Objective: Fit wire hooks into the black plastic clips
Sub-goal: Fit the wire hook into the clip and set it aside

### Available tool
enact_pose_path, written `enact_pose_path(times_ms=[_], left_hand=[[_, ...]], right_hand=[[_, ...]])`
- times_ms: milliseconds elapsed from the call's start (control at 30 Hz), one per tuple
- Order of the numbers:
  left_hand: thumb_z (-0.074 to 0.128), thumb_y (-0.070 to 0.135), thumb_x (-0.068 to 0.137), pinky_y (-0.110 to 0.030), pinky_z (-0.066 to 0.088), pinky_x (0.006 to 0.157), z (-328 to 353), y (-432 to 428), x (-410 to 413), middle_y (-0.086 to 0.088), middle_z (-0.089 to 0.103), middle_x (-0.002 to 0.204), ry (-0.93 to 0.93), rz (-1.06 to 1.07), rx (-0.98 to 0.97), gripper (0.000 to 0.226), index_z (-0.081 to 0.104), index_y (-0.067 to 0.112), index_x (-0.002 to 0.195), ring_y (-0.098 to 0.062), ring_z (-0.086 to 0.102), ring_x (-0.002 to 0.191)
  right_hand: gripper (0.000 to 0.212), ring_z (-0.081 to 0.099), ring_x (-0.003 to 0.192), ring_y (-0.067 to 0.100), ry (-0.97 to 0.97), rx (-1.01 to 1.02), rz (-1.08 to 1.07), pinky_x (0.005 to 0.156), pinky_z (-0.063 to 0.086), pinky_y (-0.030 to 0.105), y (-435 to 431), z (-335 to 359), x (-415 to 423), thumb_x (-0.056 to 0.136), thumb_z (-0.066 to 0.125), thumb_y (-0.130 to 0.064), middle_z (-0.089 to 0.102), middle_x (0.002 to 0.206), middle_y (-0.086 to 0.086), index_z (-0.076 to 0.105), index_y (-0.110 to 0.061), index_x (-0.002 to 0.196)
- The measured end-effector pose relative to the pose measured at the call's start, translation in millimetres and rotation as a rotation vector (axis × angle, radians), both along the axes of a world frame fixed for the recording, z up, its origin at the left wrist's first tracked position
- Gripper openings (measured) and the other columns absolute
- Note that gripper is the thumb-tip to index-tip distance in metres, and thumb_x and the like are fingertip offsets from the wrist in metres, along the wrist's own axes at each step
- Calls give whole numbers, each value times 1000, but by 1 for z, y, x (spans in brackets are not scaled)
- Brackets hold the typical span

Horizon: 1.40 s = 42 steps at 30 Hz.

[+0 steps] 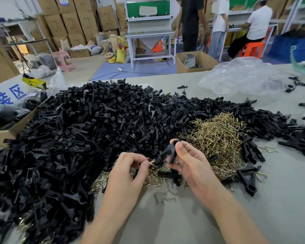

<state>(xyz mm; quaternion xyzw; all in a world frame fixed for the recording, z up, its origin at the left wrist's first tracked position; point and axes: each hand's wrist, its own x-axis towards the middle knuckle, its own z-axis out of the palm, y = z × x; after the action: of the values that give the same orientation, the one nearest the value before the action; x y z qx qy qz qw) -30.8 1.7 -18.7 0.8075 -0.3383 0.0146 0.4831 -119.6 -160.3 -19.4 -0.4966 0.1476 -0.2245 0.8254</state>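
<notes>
My right hand (187,161) grips a black plastic clip (171,149) between thumb and fingers, its round end pointing up. My left hand (130,170) pinches a brass-coloured wire hook (151,162) and holds it against the clip's lower end. Both hands hover just above the grey table (174,219). A big heap of black clips (88,131) spreads to the left and behind. A mound of wire hooks (217,136) lies to the right of my hands, with more hooks under them.
Finished black clips (248,178) lie to the right. Loose hooks (164,196) lie on the table near me. A crumpled clear plastic bag (243,76) sits far right, and an open cardboard box (9,131) stands at the left. People work at benches behind.
</notes>
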Motion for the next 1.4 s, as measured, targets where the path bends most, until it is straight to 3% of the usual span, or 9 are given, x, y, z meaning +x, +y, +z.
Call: enact_pose_path(times_ms=[167,333,400,467,567,667,867,1067,1400], left_hand=[[64,28,95,-9,44,64,7,2,0,14,69,83,183,-3,-96,14,67,40,90,-2,61,73],[57,33,94,-21,50,71,5,5,2,18,59,94,-385,72,156,13,68,30,101,-6,61,87],[58,37,94,-16,48,73,6,4,0,17,63,93,-194,58,46,9,67,37,97,-5,62,87],[64,32,93,-16,50,69,8,1,-2,10,69,86,165,68,-131,6,70,35,92,-5,63,77],[66,13,91,-20,56,63,16,-7,-8,-8,72,83,781,-7,-434,6,71,13,94,-13,68,72],[68,14,77,-21,57,59,19,-15,-13,-8,71,79,1093,-68,-583,19,66,3,93,-13,67,66],[71,18,73,-26,48,63,19,-17,-17,-3,59,72,1207,-115,-569,19,63,8,87,-10,55,61],[61,7,92,-26,45,62,25,-20,-23,-3,55,69,1174,-76,-579,7,62,6,85,-11,52,60],[61,4,91,-25,43,63,27,-19,-24,-3,54,68,1117,-81,-611,12,62,8,80,-10,49,61]], right_hand=[[29,71,98,21,-9,-11,45,85,58,33,3,1,0,83,72,-40,74,105,7,78,-21,104],[28,70,107,23,-24,-68,71,86,57,32,7,4,1,83,70,-43,73,116,10,75,-24,103],[22,69,107,25,-36,-54,51,88,57,34,7,3,1,88,68,-37,73,117,10,75,-24,105],[19,70,109,26,-57,-13,35,89,57,33,7,2,1,90,65,-29,73,117,10,75,-23,105],[20,70,109,28,-111,71,43,88,58,31,9,3,1,87,63,-19,73,116,13,73,-19,105],[20,70,109,28,-156,104,87,89,57,31,13,3,1,88,62,-12,71,118,16,65,-13,108],[21,69,113,23,-181,65,71,89,56,27,16,2,2,87,61,-8,71,123,13,61,-10,108],[18,69,113,25,-179,77,95,87,57,26,16,0,3,88,63,-8,70,125,15,63,-12,106],[16,71,109,24,-188,61,90,86,57,25,15,-1,2,89,63,-7,70,124,15,66,-14,102]])
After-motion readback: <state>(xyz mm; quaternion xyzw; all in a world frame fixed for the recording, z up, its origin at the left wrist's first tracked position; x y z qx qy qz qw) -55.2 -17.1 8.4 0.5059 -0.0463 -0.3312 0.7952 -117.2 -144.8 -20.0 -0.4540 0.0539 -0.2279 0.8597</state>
